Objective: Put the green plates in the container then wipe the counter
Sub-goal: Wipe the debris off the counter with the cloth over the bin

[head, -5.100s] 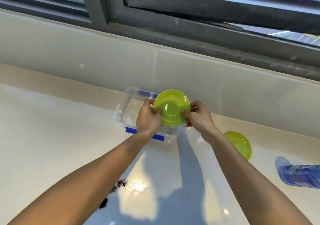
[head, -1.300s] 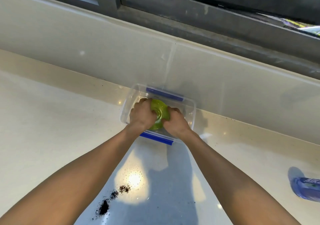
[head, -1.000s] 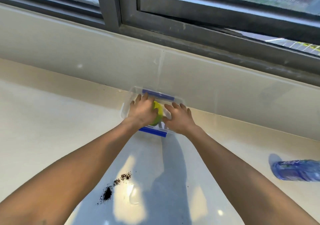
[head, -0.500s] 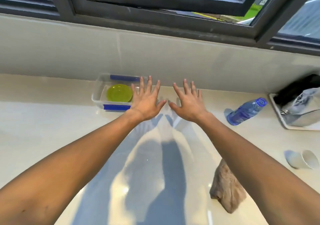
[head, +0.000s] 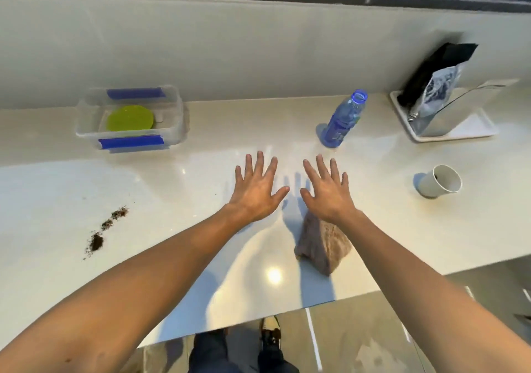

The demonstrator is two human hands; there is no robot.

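Note:
Green plates (head: 130, 118) lie flat inside the clear container (head: 176, 119) with blue clips, at the back left of the white counter (head: 178, 200). My left hand (head: 255, 188) and my right hand (head: 326, 190) hover side by side over the middle of the counter, fingers straight and spread, holding nothing. A crumpled brown cloth (head: 321, 243) lies on the counter just below my right wrist, partly hidden by it. A trail of dark crumbs (head: 105, 229) marks the counter at the left.
A blue water bottle (head: 344, 118) stands behind my right hand. A white paper cup (head: 439, 181) lies on its side at the right. A white tray (head: 471, 130) with a silver and black bag sits at the back right. The counter's front edge runs below the cloth.
Both hands have let go of the plates and drawn back from the container to the middle of the counter. The view has swung right and down, so the cloth and crumbs show.

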